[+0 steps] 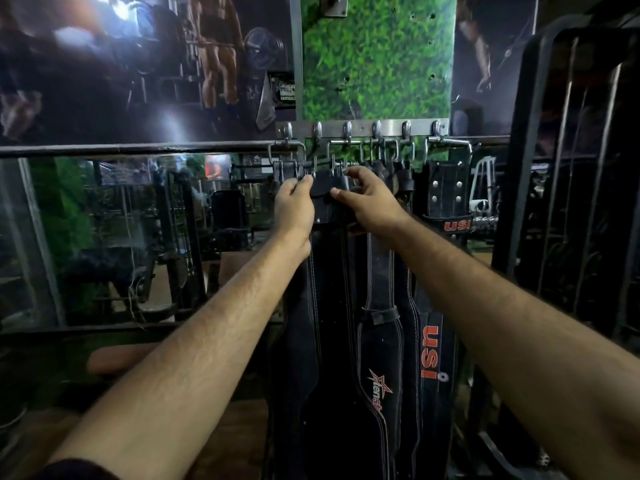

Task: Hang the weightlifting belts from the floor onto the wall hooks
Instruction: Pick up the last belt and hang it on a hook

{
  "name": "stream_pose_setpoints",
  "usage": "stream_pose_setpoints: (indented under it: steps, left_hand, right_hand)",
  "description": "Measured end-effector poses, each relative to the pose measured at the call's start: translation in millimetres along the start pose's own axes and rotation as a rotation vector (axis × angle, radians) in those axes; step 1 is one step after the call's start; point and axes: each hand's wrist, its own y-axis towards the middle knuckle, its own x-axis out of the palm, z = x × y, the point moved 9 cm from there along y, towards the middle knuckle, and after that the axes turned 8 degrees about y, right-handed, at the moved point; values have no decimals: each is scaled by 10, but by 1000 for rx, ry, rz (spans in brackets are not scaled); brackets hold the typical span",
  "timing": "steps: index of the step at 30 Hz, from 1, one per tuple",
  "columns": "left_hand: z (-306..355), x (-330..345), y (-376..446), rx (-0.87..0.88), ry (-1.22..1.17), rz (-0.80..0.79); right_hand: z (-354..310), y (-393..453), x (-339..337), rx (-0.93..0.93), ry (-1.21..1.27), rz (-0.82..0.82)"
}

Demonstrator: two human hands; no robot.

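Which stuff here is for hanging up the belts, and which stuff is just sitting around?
For the job:
- left hand and right hand, both gripping the top of a black belt
- hook rail
- hung belts: star-logo belt, USI belt

Just around:
- grass panel
- mirror
- wall posters
- black rack

bare forearms with visible hair; what seems a dark sleeve [83, 469] at the left elbow.

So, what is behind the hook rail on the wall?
Behind the hook rail is a green grass-like panel, visible above it. Below the rail, hanging belts and both hands cover the wall.
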Motion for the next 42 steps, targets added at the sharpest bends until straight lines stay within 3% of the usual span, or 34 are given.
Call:
stream_pose_setpoints:
  steps: [6, 12, 19, 23, 27, 30, 33, 37, 42]
  left_hand:
    - [116, 53, 345, 41, -4, 45]
    - [267, 82, 760, 32, 55, 143]
    - [207, 67, 1073, -118, 106, 230]
    - [147, 30, 1095, -139, 188, 267]
    - [78, -26, 978, -82, 251, 289]
    - [-21, -26, 792, 31, 185, 239]
    - [-240, -4, 630, 25, 43, 131]
    - [-539, 64, 441, -21, -48, -19]
    - [-1072, 19, 158, -122, 21, -121]
  right_hand:
    - [-37, 278, -60, -117, -127, 166]
    - [29, 725, -127, -110, -161, 293]
    - [122, 1151, -62, -12, -200, 291]
    - [206, 1156, -61, 43, -201, 284]
    - [274, 955, 2, -30, -256, 276]
    - [482, 722, -11, -52, -122, 324]
    - [750, 433, -12, -56, 70, 303]
    - [1091, 194, 127, -14, 110, 118]
    - [1415, -42, 48, 26, 7, 58]
